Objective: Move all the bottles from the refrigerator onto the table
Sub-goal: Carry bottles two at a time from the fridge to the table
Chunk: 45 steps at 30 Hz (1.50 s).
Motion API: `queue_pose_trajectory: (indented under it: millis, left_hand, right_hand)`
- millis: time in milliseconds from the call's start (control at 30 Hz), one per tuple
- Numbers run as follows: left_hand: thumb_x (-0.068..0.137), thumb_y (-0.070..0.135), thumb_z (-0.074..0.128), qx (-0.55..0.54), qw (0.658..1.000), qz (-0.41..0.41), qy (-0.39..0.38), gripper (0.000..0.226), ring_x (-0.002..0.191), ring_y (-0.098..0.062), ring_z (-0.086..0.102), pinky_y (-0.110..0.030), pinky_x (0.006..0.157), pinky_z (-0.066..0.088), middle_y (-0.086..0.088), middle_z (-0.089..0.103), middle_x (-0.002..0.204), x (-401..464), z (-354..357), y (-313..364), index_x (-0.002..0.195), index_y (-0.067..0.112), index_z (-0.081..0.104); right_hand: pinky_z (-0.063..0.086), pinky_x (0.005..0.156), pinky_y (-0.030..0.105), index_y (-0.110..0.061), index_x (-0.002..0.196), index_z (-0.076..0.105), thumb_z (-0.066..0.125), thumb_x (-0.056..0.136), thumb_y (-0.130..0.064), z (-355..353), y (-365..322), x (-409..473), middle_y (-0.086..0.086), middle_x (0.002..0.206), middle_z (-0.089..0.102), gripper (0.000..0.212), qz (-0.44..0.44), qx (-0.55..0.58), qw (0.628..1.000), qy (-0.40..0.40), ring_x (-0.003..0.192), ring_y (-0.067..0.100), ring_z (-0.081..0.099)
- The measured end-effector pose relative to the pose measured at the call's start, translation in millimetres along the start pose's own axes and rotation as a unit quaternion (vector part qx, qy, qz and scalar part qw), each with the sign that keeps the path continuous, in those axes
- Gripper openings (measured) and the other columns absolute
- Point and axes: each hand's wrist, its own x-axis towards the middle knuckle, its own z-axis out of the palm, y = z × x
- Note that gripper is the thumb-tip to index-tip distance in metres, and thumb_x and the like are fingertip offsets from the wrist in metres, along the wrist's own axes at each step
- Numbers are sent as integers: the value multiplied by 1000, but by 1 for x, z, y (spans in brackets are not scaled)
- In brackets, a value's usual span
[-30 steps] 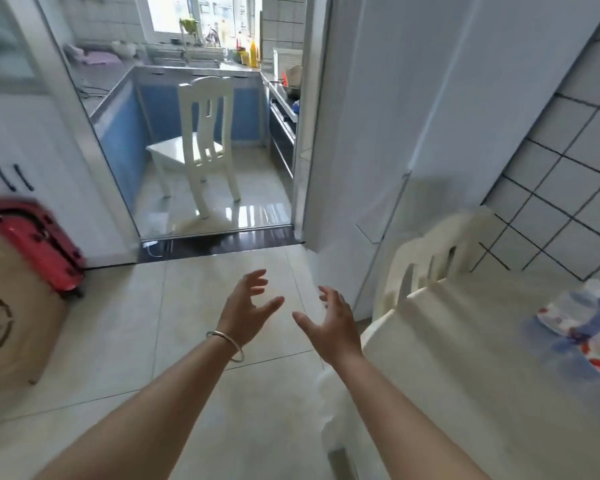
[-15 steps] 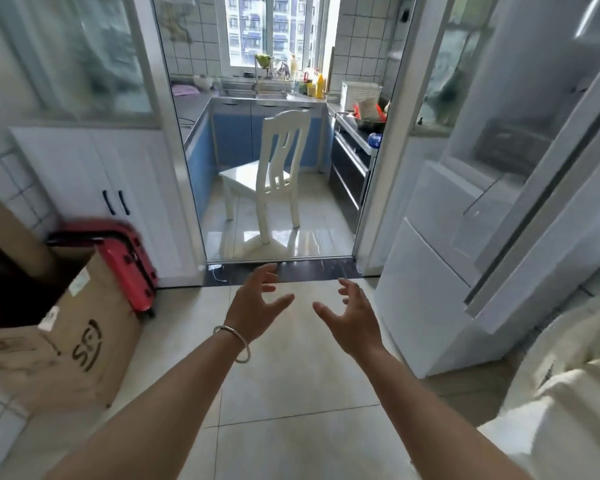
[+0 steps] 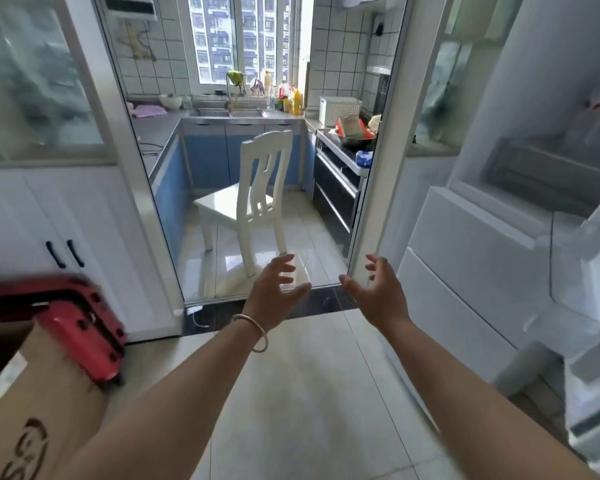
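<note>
While hands point(image 3: 326, 292) hover empty, refrigerator point(image 3: 499, 237) open

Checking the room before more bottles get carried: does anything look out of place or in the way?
The white chair stands alone in the middle of the kitchen floor, beyond the doorway. A red case leans on a cardboard box at the left. The refrigerator on the right stands open. Both hands are empty.

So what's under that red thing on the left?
The red case rests on a brown cardboard box. What's in the box can't be seen; the case covers part of its top.
</note>
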Motion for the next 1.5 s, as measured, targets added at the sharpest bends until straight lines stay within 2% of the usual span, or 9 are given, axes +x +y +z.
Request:
queue_pose_trajectory:
  millis: [133, 400, 633, 767, 900, 1067, 1267, 1400, 1500]
  left_hand:
    - [80, 26, 70, 13, 999, 28, 17, 55, 97, -11, 56, -7, 73, 43, -7, 59, 120, 94, 22, 15, 128, 17, 44]
    - [81, 24, 69, -41, 995, 77, -52, 54, 93, -7, 57, -7, 68, 45, 6, 56, 107, 285, 101, 48, 128, 19, 43]
    - [80, 18, 70, -138, 975, 84, -153, 50, 96, -17, 63, -23, 73, 51, -1, 60, 108, 418, 214, 53, 124, 24, 46]
    - [82, 16, 68, -154, 954, 143, -214, 48, 93, -14, 62, -14, 66, 47, 1, 59, 107, 484, 286, 82, 125, 18, 46]
    - [82, 15, 68, -174, 916, 202, -300, 44, 85, -2, 63, -17, 68, 48, 0, 63, 109, 536, 362, 123, 119, 26, 47]
    - [82, 11, 66, -221, 870, 217, -384, 42, 69, 16, 58, -6, 55, 42, 15, 57, 95, 578, 452, 186, 118, 25, 48]
    - [85, 8, 63, -285, 854, 152, -408, 41, 72, -1, 54, -4, 54, 41, -2, 58, 105, 608, 555, 244, 123, 15, 49]
    - [85, 2, 60, -317, 844, 120, -415, 44, 73, -1, 52, -4, 53, 41, -3, 53, 105, 621, 614, 288, 126, 11, 46]
    - [84, 8, 65, -326, 845, 109, -409, 45, 80, -8, 55, -15, 64, 45, -5, 55, 110, 641, 660, 318, 125, 13, 47]
  right_hand:
    - [45, 97, 39, -15, 134, 37, 65, 81, -44, -1, -5, 96, 7, 133, 49, 66, 13, 46, 999, 23, 117, 23, 50]
    - [41, 97, 34, -16, 135, 37, 61, 85, -42, -33, 18, 262, 7, 134, 48, 61, 61, 64, 990, 109, 119, 23, 50]
    - [45, 90, 34, -19, 126, 44, 63, 84, -31, -92, 82, 356, -3, 116, 54, 48, 82, 70, 952, 286, 103, 15, 53]
    - [42, 87, 30, -19, 128, 45, 64, 84, -30, -133, 121, 414, -7, 112, 50, 49, 105, 32, 926, 360, 100, 12, 52]
    - [43, 88, 33, -20, 128, 45, 63, 84, -31, -177, 155, 459, -5, 114, 52, 49, 159, 22, 884, 439, 100, 14, 53]
    - [45, 84, 31, -17, 122, 49, 64, 83, -25, -231, 194, 491, -5, 108, 54, 42, 170, -8, 832, 528, 95, 15, 56]
    - [39, 79, 24, -18, 121, 51, 63, 84, -22, -305, 241, 525, -9, 107, 54, 38, 184, -60, 792, 579, 96, 11, 54]
    - [44, 84, 28, -16, 119, 51, 63, 83, -15, -355, 276, 566, -4, 105, 57, 38, 166, -26, 802, 574, 94, 16, 58]
    - [46, 81, 25, -17, 119, 51, 66, 81, -17, -396, 304, 598, -3, 104, 59, 40, 143, -23, 810, 568, 91, 14, 59]
